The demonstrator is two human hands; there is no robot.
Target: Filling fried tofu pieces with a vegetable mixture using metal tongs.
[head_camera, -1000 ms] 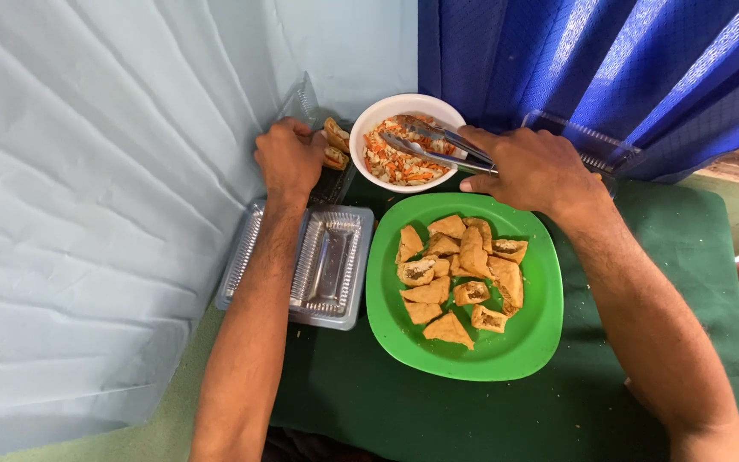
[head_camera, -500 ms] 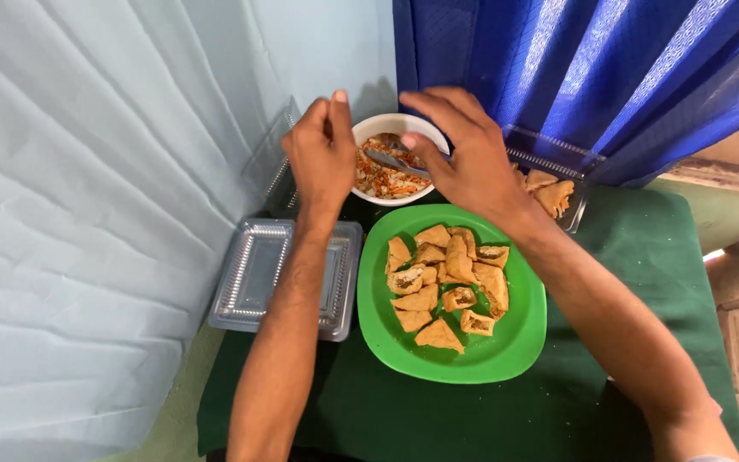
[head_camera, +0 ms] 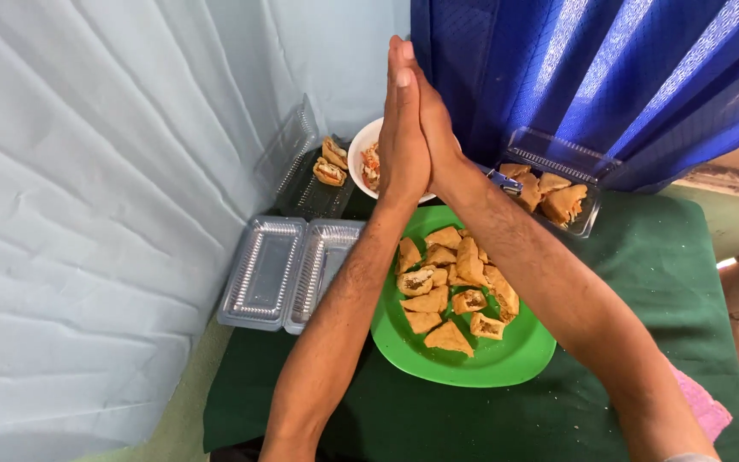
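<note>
Fingers straight and pressed together — left hand (head_camera: 403, 128) flat against right hand (head_camera: 434, 141), holding nothing — above the filled green plate (head_camera: 506, 359).

We see a green plate (head_camera: 506, 364) with fried brown pieces (head_camera: 455, 278) on it, sitting on a table (head_camera: 643, 282) with a dark green cover. Beside the plate lies an empty clear plastic box (head_camera: 288, 272), open flat. A blue curtain (head_camera: 609, 68) hangs at the back, a pale blue cloth (head_camera: 87, 197) is at the side, and a pink cloth (head_camera: 701, 409) peeks out at the edge.
</note>
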